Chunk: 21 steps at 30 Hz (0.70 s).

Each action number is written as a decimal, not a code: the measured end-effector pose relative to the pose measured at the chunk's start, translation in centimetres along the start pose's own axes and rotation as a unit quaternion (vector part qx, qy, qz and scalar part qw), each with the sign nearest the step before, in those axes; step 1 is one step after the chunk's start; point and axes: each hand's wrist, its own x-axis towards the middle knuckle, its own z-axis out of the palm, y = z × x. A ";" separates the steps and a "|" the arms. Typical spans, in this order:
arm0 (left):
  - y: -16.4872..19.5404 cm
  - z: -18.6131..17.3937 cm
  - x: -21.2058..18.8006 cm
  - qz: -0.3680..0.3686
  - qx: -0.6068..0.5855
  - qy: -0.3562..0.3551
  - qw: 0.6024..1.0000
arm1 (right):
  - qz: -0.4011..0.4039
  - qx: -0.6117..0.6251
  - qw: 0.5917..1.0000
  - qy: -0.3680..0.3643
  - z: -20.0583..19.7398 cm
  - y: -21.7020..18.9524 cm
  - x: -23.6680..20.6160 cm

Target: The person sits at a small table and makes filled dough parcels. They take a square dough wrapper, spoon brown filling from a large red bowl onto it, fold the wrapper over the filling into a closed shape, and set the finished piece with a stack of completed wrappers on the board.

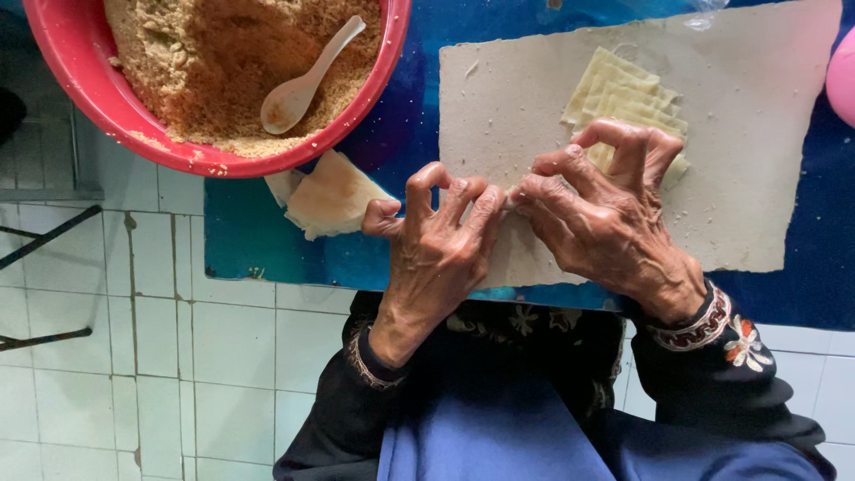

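A blue surface (267, 240) carries a grey board (757, 178), the landmark here. Left of the board sits a red bowl (80, 80) full of brown crumbly filling (205, 71), with a white spoon (307, 80) lying in it. On the board's far part lies a stack of pale wrappers (623, 93). At the board's near edge, the left hand (436, 258) and right hand (606, 223) meet, fingertips pressed together in a pinching grip on something small and mostly hidden. Even, gentle pressure from both sides would probably serve best. Two folded parcels (334, 196) rest left of the board.

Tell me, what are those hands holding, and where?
Both hands, left and right, pinch something small between their fingertips where they meet; it is too hidden to identify.
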 end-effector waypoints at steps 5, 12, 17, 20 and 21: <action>-0.2 0.0 0.0 -0.009 -0.019 -0.003 1.000 | -0.001 -0.016 1.000 0.002 0.2 -0.2 0.3; -0.4 -0.4 0.0 -0.015 -0.015 0.012 1.000 | 0.003 -0.033 0.999 0.021 -0.4 -1.0 0.8; -0.8 -0.9 0.0 -0.036 -0.083 -0.010 0.996 | -0.013 -0.087 0.996 -0.008 0.0 -2.2 0.7; -1.1 -1.0 -0.2 -0.057 -0.117 0.001 0.991 | -0.003 -0.137 0.990 -0.043 0.0 -2.8 1.0; -1.2 -1.1 -0.3 -0.062 -0.122 0.011 0.990 | -0.005 -0.146 0.988 -0.048 0.0 -2.9 1.3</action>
